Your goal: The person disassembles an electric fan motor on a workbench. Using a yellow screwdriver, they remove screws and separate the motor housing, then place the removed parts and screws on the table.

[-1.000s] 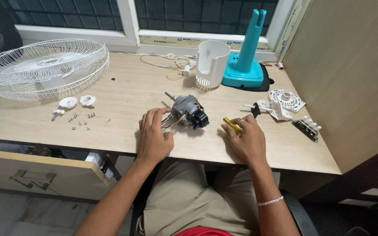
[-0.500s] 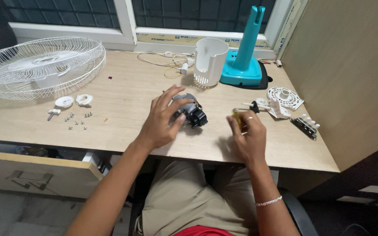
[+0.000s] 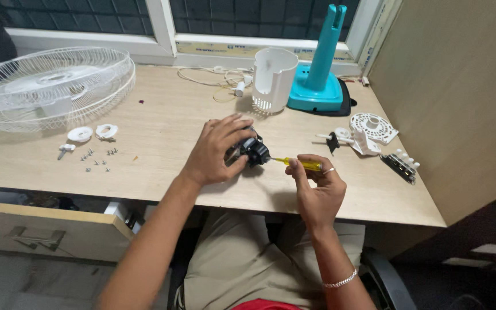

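The left hand (image 3: 218,150) is clamped over the small black-and-silver fan motor (image 3: 250,150), fingers curled around its top, pinning it to the pale wooden tabletop (image 3: 162,138) near the front edge. The right hand (image 3: 316,186) pinches the yellow-handled screwdriver (image 3: 295,163) between fingertips and thumb, its shaft level and the tip meeting the motor's right side. Out to the left sit the white wire fan guard (image 3: 53,86), two white round plastic caps (image 3: 93,133) and a scatter of small metal screws (image 3: 96,161). At the back, a white cylindrical plastic housing (image 3: 274,77) stands just beside the teal plastic fan stand (image 3: 322,77) with its upright post. To the right lie a white round vented cover (image 3: 374,126) and a black switch strip with white buttons (image 3: 400,165), well apart from both hands.
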